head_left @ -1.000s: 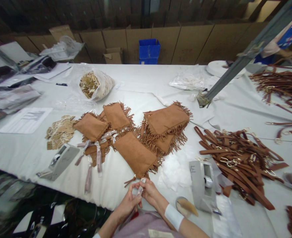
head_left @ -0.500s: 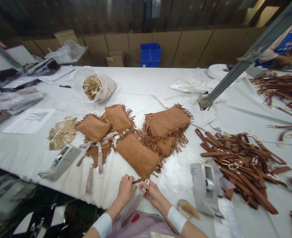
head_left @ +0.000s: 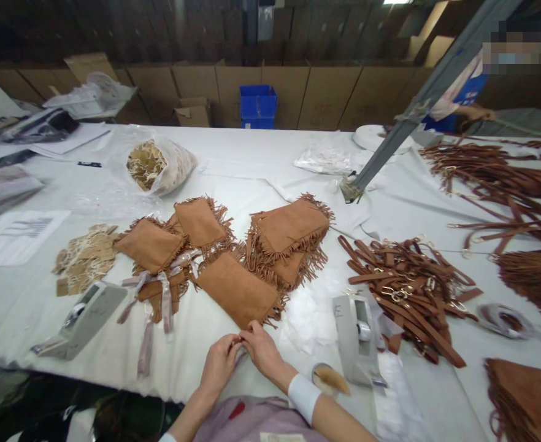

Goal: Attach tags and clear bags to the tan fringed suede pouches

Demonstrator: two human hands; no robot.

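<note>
My left hand (head_left: 222,360) and my right hand (head_left: 262,348) meet at the near corner of a brown fringed suede pouch (head_left: 238,290). Both are closed, fingertips pinched together on the end of a plastic-wrapped strap, little of which shows between them. The exact joint is hidden by my fingers. Left of this pouch lie two smaller fringed pouches, one (head_left: 151,245) in front of the other (head_left: 201,221), with several wrapped straps (head_left: 166,304) hanging off toward me. A stack of fringed pouches (head_left: 293,226) lies just beyond, to the right.
Tape dispensers stand on the left (head_left: 84,319) and right (head_left: 357,337). Tan tags (head_left: 86,258) lie at left, below a plastic bag (head_left: 176,169) of more tags. Brown straps with metal clips (head_left: 408,294) are heaped at right. A slanted metal post (head_left: 390,147) meets the table; a co-worker's hand (head_left: 477,113) is beyond.
My hands have come together at the pouch corner, and the right hand has turned over toward the left. The ring seen in it is now covered. The view has swung to the right.
</note>
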